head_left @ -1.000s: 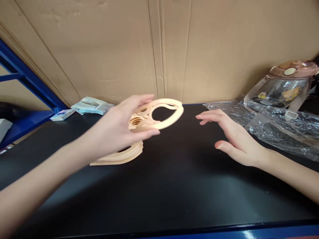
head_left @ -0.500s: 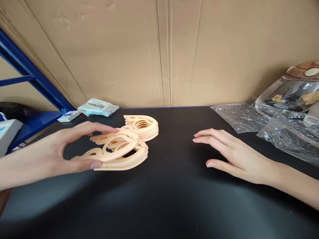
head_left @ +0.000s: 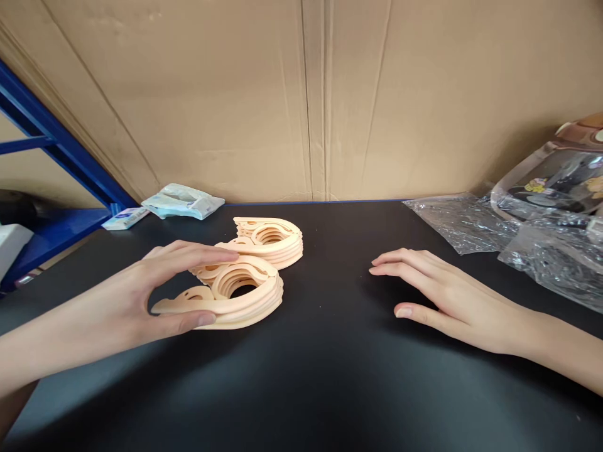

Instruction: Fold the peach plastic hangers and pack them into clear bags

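Cream, thin openwork loops formed the near stack (head_left: 255, 306) at eleven o'clock, its opposite edges gripped between thumb and fingers of the left hand (head_left: 134, 295), likely to align layers, while the right hand (head_left: 445, 302) was loosely spread, empty, toward two.

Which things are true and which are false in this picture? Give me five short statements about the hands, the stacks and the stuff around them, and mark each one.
1. The left hand touches the nearer stack of cream looped pieces. True.
2. The right hand grips the farther stack. False: the right hand holds nothing visible, and the farther stack lies apart from it.
3. Crumpled clear plastic lies in front of the water bottle. True.
4. The pale blue soft packet is to the right of both stacks. False: the packet is further left, near the cardboard wall.
5. The tabletop is black. True.
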`<state>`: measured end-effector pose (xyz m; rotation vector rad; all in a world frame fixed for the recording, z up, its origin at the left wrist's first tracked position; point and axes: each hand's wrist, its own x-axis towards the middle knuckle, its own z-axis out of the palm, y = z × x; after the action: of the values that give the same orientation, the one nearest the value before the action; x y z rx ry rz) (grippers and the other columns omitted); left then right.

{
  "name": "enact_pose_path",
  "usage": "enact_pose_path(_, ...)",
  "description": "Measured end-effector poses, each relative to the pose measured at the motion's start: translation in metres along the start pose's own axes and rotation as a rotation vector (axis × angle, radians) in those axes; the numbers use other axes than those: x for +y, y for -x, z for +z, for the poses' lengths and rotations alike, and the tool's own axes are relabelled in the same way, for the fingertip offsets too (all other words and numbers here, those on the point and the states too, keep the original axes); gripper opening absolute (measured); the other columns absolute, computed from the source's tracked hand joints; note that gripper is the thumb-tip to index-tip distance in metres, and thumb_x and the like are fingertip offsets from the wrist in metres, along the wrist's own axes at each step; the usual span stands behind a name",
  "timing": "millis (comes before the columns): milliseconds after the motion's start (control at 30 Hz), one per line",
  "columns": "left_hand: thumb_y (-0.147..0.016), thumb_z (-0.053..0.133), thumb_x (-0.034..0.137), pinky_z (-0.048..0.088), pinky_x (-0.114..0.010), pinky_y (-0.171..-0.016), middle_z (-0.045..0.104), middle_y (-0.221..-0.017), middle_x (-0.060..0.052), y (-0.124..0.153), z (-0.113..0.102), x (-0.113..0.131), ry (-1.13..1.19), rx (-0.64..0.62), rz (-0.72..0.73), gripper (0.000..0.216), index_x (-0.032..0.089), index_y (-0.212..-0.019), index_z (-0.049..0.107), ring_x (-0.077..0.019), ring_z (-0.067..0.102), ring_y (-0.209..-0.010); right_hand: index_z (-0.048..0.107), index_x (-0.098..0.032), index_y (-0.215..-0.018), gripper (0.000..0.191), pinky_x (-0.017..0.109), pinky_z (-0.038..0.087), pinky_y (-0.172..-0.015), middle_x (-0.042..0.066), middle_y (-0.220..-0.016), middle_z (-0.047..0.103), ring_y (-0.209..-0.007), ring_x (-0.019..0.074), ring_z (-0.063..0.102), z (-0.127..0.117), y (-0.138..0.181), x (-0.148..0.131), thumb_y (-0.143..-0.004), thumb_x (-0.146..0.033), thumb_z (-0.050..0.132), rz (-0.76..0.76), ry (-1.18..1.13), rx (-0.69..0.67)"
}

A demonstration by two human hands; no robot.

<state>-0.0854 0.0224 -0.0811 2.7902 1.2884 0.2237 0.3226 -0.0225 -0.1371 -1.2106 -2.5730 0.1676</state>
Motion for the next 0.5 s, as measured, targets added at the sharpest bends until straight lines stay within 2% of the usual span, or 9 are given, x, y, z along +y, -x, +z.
enact_pose_path(167,-0.081,0.062,0.057,0.042,-0.046,-0.097,0.051,-0.140,0.002,0.001,0.003,0.000,-0.083,0.010,-0.005,0.061,0.034,-0.134,0.044,-0.0283,0.047,-0.121,0.047,-0.027,-0.132,0.041,0.043,0.045,-0.097,0.008,-0.134,0.051,-0.121,0.0247,0.049,0.000,0.000,0.000,-0.094,-0.044,0.047,-0.002,0.002,-0.013)
enact_pose_path(333,-0.077,0.058,0.068,0.036,-0.056,-0.099,0.054,-0.135,0.002,0.005,0.004,0.011,-0.035,0.055,-0.150,0.068,0.036,-0.135,0.043,-0.0315,0.042,-0.121,0.047,-0.028,-0.132,0.041,0.042,0.044,-0.098,0.007,-0.134,0.051,-0.121,0.0243,0.049,0.001,0.000,0.000,-0.095,-0.044,0.046,-0.007,0.003,-0.016)
enact_pose_path(400,-0.075,0.060,0.068,0.032,-0.059,-0.102,0.055,-0.133,0.004,0.009,0.006,0.005,-0.022,0.072,-0.209,0.070,0.037,-0.136,0.042,-0.0320,0.040,-0.121,0.048,-0.027,-0.131,0.041,0.042,0.045,-0.098,0.007,-0.133,0.052,-0.121,0.0241,0.049,0.001,0.000,0.000,-0.095,-0.045,0.047,-0.004,0.003,-0.012)
enact_pose_path(500,-0.068,0.064,0.069,0.032,-0.055,-0.103,0.056,-0.132,0.007,0.015,0.011,-0.020,-0.048,0.081,-0.238,0.075,0.037,-0.134,0.046,-0.0324,0.042,-0.121,0.049,-0.027,-0.131,0.041,0.041,0.045,-0.097,0.007,-0.133,0.053,-0.120,0.0239,0.051,0.001,0.000,-0.001,-0.094,-0.045,0.047,0.000,-0.001,-0.007)
